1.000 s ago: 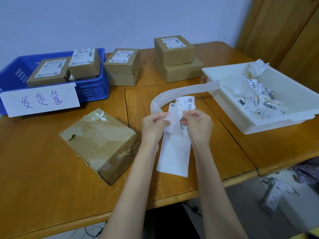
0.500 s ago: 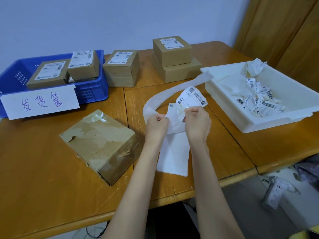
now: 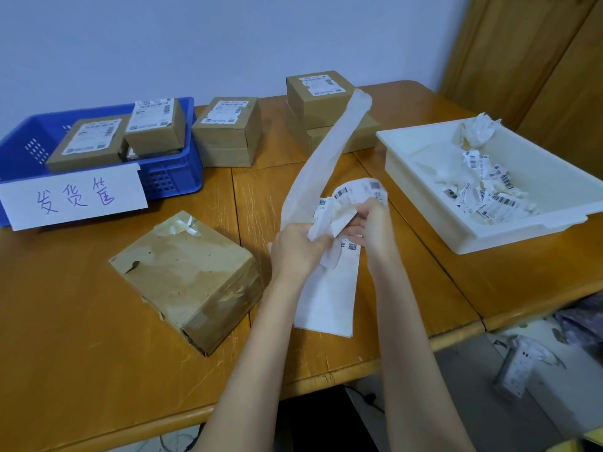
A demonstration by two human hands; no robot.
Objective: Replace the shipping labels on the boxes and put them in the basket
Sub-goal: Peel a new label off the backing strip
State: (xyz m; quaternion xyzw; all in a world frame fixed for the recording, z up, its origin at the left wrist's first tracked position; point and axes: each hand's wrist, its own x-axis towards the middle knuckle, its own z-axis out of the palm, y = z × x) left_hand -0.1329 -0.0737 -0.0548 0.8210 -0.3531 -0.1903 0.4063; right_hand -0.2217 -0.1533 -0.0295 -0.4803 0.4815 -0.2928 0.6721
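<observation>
between both hands [image 3: 298,247] [image 3: 372,226], a label [image 3: 357,190] and backing strip [image 3: 326,158], pinched.

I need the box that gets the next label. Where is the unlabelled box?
In the head view, the unlabelled box lies front left on the table, just left of the left hand, nearer than the blue basket.

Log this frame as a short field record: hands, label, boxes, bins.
left hand: grips the backing strip
right hand: pinches the new label, partly peeled
bare box: on the table, old label torn off, left of the hands
blue basket: holds labelled boxes
white tray: holds torn label scraps
waiting boxes: labelled, at the table's far edge
</observation>
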